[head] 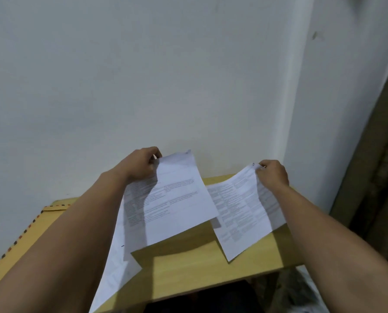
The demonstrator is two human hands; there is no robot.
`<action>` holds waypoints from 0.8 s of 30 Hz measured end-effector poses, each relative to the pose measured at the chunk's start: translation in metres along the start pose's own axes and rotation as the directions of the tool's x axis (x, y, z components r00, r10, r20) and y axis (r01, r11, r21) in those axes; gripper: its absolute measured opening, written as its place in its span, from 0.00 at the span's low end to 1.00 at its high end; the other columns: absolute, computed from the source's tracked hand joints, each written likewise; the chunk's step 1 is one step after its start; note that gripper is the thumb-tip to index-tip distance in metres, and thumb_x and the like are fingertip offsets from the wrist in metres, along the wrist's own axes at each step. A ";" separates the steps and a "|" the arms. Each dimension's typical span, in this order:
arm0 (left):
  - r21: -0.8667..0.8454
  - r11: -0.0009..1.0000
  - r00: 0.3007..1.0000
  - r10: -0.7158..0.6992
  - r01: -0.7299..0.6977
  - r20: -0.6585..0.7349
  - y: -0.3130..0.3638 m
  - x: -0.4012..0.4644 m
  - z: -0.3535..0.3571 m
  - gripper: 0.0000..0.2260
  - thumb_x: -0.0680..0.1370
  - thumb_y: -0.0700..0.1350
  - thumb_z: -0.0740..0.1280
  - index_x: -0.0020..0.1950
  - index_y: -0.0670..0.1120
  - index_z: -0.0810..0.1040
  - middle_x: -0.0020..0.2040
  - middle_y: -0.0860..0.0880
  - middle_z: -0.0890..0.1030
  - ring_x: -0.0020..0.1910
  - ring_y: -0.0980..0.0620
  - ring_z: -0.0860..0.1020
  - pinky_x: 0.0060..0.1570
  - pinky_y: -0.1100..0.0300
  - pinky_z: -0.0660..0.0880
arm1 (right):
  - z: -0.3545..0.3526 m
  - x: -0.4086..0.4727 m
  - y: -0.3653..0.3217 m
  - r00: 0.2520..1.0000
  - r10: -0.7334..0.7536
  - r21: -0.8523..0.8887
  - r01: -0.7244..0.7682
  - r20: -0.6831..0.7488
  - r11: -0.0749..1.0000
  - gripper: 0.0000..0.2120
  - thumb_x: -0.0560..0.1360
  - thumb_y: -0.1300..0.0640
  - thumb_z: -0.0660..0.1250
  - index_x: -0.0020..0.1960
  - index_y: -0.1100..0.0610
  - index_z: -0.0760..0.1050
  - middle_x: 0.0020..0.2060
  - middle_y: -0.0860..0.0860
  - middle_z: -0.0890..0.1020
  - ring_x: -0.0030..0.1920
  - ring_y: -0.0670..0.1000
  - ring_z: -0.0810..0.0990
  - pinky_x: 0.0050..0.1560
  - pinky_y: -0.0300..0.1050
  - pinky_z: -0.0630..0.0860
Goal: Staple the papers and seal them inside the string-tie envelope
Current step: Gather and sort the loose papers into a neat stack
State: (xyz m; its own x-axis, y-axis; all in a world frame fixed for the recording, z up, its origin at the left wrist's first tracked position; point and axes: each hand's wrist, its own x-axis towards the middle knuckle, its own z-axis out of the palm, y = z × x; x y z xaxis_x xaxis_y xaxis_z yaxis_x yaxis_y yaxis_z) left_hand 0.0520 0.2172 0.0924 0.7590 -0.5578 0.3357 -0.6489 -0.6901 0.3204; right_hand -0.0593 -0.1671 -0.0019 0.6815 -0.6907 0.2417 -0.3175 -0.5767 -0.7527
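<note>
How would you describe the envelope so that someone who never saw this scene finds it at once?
Start at the yellow wooden table against the white wall. Go to its left edge, under the person's left forearm. The envelope lies flat there, brown, and unlike the white printed papers it has a border of red and dark dashes.

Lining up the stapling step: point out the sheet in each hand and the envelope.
Left-hand sheet (179, 199), head view, middle of the page.
Right-hand sheet (240, 211), head view, printed middle.
Envelope (46, 224), head view, bare face near its striped edge.
</note>
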 end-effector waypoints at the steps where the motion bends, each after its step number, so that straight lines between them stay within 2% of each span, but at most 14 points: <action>1: -0.005 1.000 1.000 0.009 -0.009 0.016 0.006 0.001 0.005 0.06 0.81 0.43 0.62 0.52 0.52 0.77 0.42 0.56 0.80 0.42 0.55 0.77 0.44 0.57 0.71 | 0.003 -0.003 0.001 1.000 0.005 0.025 -0.005 0.010 1.000 0.08 0.79 0.58 0.67 0.46 0.57 0.84 0.39 0.56 0.84 0.45 0.62 0.81 0.42 0.45 0.71; 6: -0.030 0.999 0.991 0.040 -0.036 0.129 0.031 0.010 0.040 0.07 0.81 0.41 0.62 0.55 0.49 0.78 0.46 0.51 0.81 0.45 0.50 0.78 0.49 0.54 0.75 | 0.028 -0.013 0.004 0.993 0.059 0.093 -0.068 0.104 0.993 0.07 0.77 0.60 0.68 0.42 0.59 0.83 0.36 0.54 0.82 0.40 0.57 0.79 0.41 0.45 0.71; 10: -0.041 0.999 0.983 0.039 -0.032 0.182 0.033 0.018 0.077 0.09 0.81 0.41 0.61 0.58 0.47 0.78 0.47 0.50 0.81 0.47 0.47 0.79 0.52 0.52 0.76 | 0.064 -0.024 0.014 0.962 0.126 0.349 -0.208 0.242 0.914 0.06 0.72 0.67 0.66 0.37 0.63 0.78 0.32 0.51 0.74 0.36 0.50 0.71 0.36 0.42 0.67; 12: -0.044 0.999 0.978 0.024 -0.016 0.206 0.030 0.020 0.101 0.09 0.81 0.41 0.61 0.57 0.48 0.78 0.47 0.50 0.81 0.48 0.46 0.79 0.52 0.51 0.77 | 0.083 -0.027 0.022 0.944 0.142 0.411 -0.261 0.299 0.873 0.06 0.74 0.65 0.68 0.40 0.68 0.76 0.35 0.53 0.72 0.38 0.50 0.70 0.39 0.43 0.66; 14: -0.068 0.998 0.977 0.007 0.008 0.213 0.026 0.020 0.126 0.09 0.80 0.40 0.61 0.56 0.49 0.78 0.46 0.50 0.81 0.47 0.45 0.78 0.51 0.50 0.77 | 0.097 -0.030 0.029 0.920 0.130 0.455 -0.301 0.370 0.838 0.12 0.76 0.59 0.69 0.46 0.71 0.78 0.38 0.54 0.75 0.40 0.50 0.72 0.43 0.45 0.67; 15: -0.092 0.996 0.979 -0.001 0.020 0.203 0.025 0.021 0.138 0.09 0.79 0.40 0.60 0.55 0.50 0.78 0.45 0.50 0.81 0.46 0.45 0.78 0.50 0.51 0.77 | 0.102 -0.031 0.030 0.906 0.124 0.479 -0.325 0.404 0.816 0.12 0.77 0.58 0.68 0.48 0.68 0.80 0.39 0.54 0.77 0.40 0.51 0.74 0.43 0.46 0.68; 18: -0.129 0.991 0.985 -0.019 0.042 0.173 0.023 0.025 0.167 0.11 0.79 0.39 0.60 0.57 0.49 0.78 0.48 0.49 0.82 0.45 0.47 0.76 0.47 0.54 0.75 | 0.110 -0.031 0.030 0.861 0.116 0.516 -0.399 0.495 0.758 0.10 0.80 0.58 0.66 0.42 0.56 0.82 0.36 0.53 0.79 0.34 0.51 0.74 0.36 0.43 0.67; 21: -0.118 0.992 0.988 -0.019 0.038 0.153 0.018 0.031 0.187 0.13 0.79 0.40 0.59 0.60 0.50 0.77 0.47 0.51 0.81 0.45 0.48 0.74 0.42 0.56 0.72 | 0.114 -0.029 0.032 0.834 0.079 0.568 -0.438 0.546 0.697 0.05 0.79 0.57 0.66 0.47 0.54 0.80 0.41 0.56 0.78 0.40 0.54 0.75 0.43 0.48 0.68; 24: -0.115 0.993 0.991 0.009 0.006 0.133 0.014 0.035 0.200 0.13 0.78 0.40 0.60 0.60 0.51 0.76 0.42 0.55 0.76 0.44 0.48 0.73 0.40 0.57 0.68 | 0.116 -0.025 0.035 0.821 0.077 0.589 -0.467 0.565 0.660 0.09 0.79 0.57 0.66 0.40 0.54 0.77 0.38 0.55 0.75 0.37 0.54 0.72 0.37 0.47 0.64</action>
State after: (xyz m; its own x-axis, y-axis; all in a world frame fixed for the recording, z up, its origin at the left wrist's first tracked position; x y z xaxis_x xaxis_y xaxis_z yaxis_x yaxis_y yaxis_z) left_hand 0.0798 0.0961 -0.0686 0.7531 -0.6206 0.2183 -0.6463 -0.6360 0.4217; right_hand -0.0115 -0.1194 -0.1053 0.9079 -0.3653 -0.2054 -0.1396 0.1986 -0.9701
